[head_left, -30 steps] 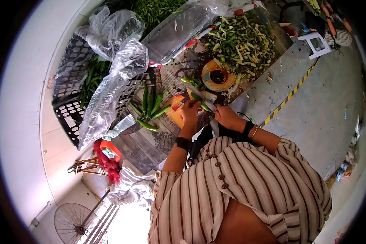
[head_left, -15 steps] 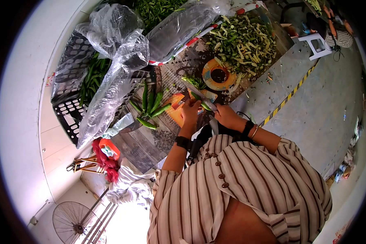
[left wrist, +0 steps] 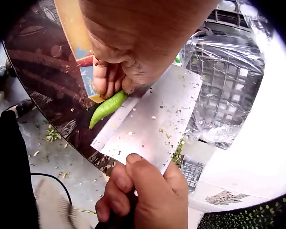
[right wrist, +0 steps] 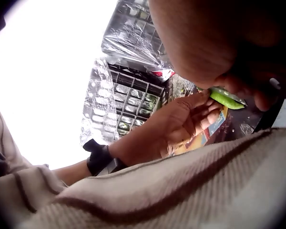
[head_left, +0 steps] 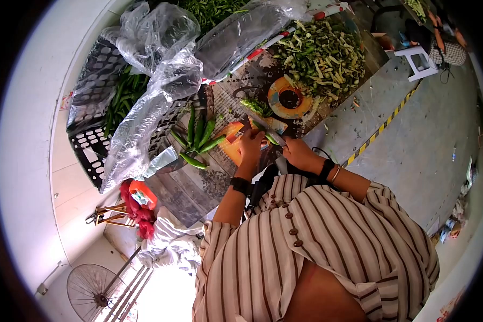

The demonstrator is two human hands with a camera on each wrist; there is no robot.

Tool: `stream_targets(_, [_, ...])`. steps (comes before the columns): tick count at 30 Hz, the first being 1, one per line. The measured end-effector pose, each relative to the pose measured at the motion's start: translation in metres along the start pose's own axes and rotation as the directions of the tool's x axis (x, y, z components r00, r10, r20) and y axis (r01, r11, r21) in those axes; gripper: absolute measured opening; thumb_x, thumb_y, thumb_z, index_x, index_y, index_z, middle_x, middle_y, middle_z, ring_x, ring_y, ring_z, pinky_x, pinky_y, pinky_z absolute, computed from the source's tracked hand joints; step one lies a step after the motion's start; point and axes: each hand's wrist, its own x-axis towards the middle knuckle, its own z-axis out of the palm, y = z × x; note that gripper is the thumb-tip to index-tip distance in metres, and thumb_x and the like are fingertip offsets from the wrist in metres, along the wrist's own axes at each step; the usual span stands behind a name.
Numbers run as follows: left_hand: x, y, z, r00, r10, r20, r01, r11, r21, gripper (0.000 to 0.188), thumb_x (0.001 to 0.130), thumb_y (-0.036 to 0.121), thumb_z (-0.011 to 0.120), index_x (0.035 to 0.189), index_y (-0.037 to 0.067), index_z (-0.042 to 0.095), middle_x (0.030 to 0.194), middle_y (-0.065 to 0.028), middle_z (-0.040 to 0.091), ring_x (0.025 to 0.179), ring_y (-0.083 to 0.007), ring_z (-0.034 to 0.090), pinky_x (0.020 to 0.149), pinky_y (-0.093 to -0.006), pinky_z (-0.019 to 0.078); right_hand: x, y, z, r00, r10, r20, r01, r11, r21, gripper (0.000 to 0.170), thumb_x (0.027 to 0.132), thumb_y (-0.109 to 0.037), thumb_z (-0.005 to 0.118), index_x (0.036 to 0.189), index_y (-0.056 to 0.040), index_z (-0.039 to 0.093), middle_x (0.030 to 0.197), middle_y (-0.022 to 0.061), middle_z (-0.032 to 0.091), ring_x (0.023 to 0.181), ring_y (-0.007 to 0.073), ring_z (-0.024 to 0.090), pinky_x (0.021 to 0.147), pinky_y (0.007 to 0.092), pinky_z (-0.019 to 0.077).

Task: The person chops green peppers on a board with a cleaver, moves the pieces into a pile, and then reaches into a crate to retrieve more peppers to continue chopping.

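Note:
My left hand (head_left: 250, 146) holds a green chili pepper (left wrist: 107, 107) with its fingertips, over an orange and yellow printed sheet (head_left: 234, 154) on the table. In my right hand (head_left: 301, 154) is a cleaver (left wrist: 155, 117); the thumb presses the flat of its wide blade, which has seed bits stuck to it. The blade lies right alongside the pepper, near the left fingertips. In the right wrist view the pepper's pale green end (right wrist: 227, 100) pokes out past the left fingers. Several whole chili peppers (head_left: 199, 133) lie left of the hands, and a small cut heap (head_left: 256, 107) lies beyond the blade.
A large pile of cut peppers (head_left: 327, 56) covers the far right of the table, beside an orange ring (head_left: 288, 99). Black plastic crates (head_left: 88, 155) with clear plastic film (head_left: 172, 72) stand at left. A white stool (head_left: 416, 61) is on the floor at right.
Hands, cleaver and held pepper stay almost in the same place. The left hand tilts slightly by the blade, and the whole head view shifts a little.

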Motion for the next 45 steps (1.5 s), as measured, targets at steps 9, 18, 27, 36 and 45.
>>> stream_targets(9, [0.002, -0.001, 0.001, 1.000, -0.011, -0.001, 0.011, 1.000, 0.017, 0.023, 0.083, 0.010, 0.062, 0.097, -0.007, 0.055, 0.082, -0.0102, 0.061, 0.070, -0.0180, 0.062, 0.061, -0.0269, 0.0505, 0.000, -0.002, 0.001, 1.000, 0.014, 0.002, -0.014, 1.000, -0.018, 0.019, 0.081, -0.011, 0.049, 0.087, 0.0067, 0.046, 0.069, 0.0287, 0.053, 0.067, 0.0452, 0.053, 0.056, 0.0478, 0.0403])
stream_targets(18, [0.001, 0.005, 0.003, 1.000, -0.013, -0.019, 0.016, 0.994, 0.111, 0.024, 0.083, 0.012, 0.062, 0.097, -0.007, 0.056, 0.083, -0.0109, 0.061, 0.070, -0.0181, 0.062, 0.061, -0.0260, 0.0504, 0.002, -0.002, 0.003, 1.000, 0.023, 0.017, -0.023, 0.999, -0.025, 0.020, 0.081, -0.010, 0.049, 0.090, 0.0075, 0.046, 0.070, 0.0288, 0.054, 0.067, 0.0456, 0.053, 0.058, 0.0486, 0.0411])
stream_targets(27, [0.000, 0.012, 0.006, 0.999, -0.011, -0.050, 0.019, 0.987, 0.161, 0.022, 0.082, 0.009, 0.061, 0.095, -0.009, 0.057, 0.079, -0.0136, 0.063, 0.066, -0.0181, 0.063, 0.058, -0.0279, 0.0506, 0.005, 0.000, 0.005, 0.999, 0.024, 0.034, -0.020, 0.996, -0.091, 0.026, 0.080, -0.010, 0.051, 0.093, 0.0116, 0.044, 0.067, 0.0255, 0.055, 0.068, 0.0419, 0.055, 0.058, 0.0460, 0.0428])
stream_targets(36, [0.000, 0.016, 0.007, 0.999, -0.027, -0.038, 0.033, 0.986, 0.160, 0.024, 0.082, 0.008, 0.061, 0.096, -0.010, 0.056, 0.081, -0.0141, 0.062, 0.067, -0.0189, 0.063, 0.058, -0.0264, 0.0524, 0.007, 0.002, 0.009, 0.999, 0.025, 0.029, -0.021, 0.991, -0.132, 0.023, 0.078, -0.009, 0.051, 0.089, 0.0099, 0.043, 0.066, 0.0250, 0.055, 0.065, 0.0426, 0.055, 0.057, 0.0475, 0.0428])
stream_targets(45, [-0.001, 0.016, 0.009, 0.998, -0.011, -0.062, 0.020, 0.989, 0.148, 0.019, 0.082, 0.008, 0.061, 0.091, -0.008, 0.056, 0.076, -0.0127, 0.063, 0.062, -0.0164, 0.062, 0.055, -0.0265, 0.0496, 0.008, 0.001, 0.009, 1.000, 0.011, 0.017, -0.009, 0.991, -0.131, 0.021, 0.077, -0.010, 0.051, 0.083, 0.0084, 0.043, 0.066, 0.0264, 0.054, 0.066, 0.0435, 0.054, 0.058, 0.0484, 0.0428])
